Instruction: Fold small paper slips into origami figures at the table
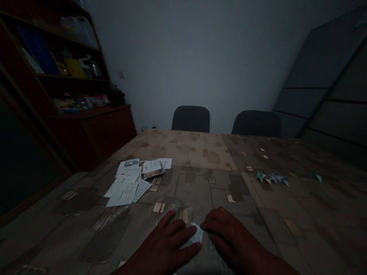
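Note:
A small piece of folded pale paper [197, 237] lies on the patterned tablecloth close to the near edge of the table, between my two hands. My left hand [169, 244] holds it from the left, one finger on top and the thumb at its near side, while other fingers stretch forward. From the right, my right hand [232, 236] pinches the paper's edge with bent fingers. Part of the paper is hidden beneath my fingers. Farther right on the cloth sits a row of several small folded paper pieces [272, 178], pale and greenish.
Printed sheets and cards [124, 189] lie in a loose pile at the left. A single folded paper piece [317, 177] is at the far right. Two dark chairs [190, 119] stand behind the table. A wooden cabinet [111, 122] with filled shelves is at the left.

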The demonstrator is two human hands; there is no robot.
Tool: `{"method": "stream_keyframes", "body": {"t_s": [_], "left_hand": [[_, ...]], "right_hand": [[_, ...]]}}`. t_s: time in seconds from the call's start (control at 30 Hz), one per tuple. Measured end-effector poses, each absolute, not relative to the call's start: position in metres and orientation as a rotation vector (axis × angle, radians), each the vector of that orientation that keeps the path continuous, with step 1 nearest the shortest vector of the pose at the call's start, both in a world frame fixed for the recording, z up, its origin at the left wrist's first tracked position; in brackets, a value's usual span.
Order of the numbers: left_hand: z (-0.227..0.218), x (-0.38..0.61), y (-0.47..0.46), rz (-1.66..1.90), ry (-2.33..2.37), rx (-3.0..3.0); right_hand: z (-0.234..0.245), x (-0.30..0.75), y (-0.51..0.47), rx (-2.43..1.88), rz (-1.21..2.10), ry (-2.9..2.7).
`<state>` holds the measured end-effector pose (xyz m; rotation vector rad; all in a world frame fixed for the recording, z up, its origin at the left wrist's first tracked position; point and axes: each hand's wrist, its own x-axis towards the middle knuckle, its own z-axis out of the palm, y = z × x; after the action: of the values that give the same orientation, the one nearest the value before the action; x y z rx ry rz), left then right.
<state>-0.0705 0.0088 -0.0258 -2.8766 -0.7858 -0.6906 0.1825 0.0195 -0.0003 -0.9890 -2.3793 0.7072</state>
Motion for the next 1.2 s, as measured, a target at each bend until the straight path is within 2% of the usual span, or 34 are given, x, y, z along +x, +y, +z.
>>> {"method": "stream_keyframes", "body": {"t_s": [0.1, 0.23, 0.5, 0.97, 1.2], "left_hand": [[0.002, -0.068, 0.019, -0.488, -0.685, -3.056], [0.022, -0.066, 0.027, -0.465, -0.649, -3.086], [-0.004, -0.071, 0.027, -0.691, -0.662, -3.009], [-0.005, -0.078, 0.031, -0.680, -0.667, -3.071], [-0.003, -0.079, 0.031, -0.662, -0.647, -3.066]], "right_hand": [[0.001, 0.195, 0.026, -1.058, 0.710, -2.371], [0.006, 0.209, 0.038, -1.021, 0.669, -2.517], [0.011, 0.187, 0.054, -0.896, 0.538, -2.678], [-0.003, 0.184, 0.057, -0.673, 0.488, -2.603], [-0.010, 0.179, 0.055, -0.496, 0.083, -2.568]]}}
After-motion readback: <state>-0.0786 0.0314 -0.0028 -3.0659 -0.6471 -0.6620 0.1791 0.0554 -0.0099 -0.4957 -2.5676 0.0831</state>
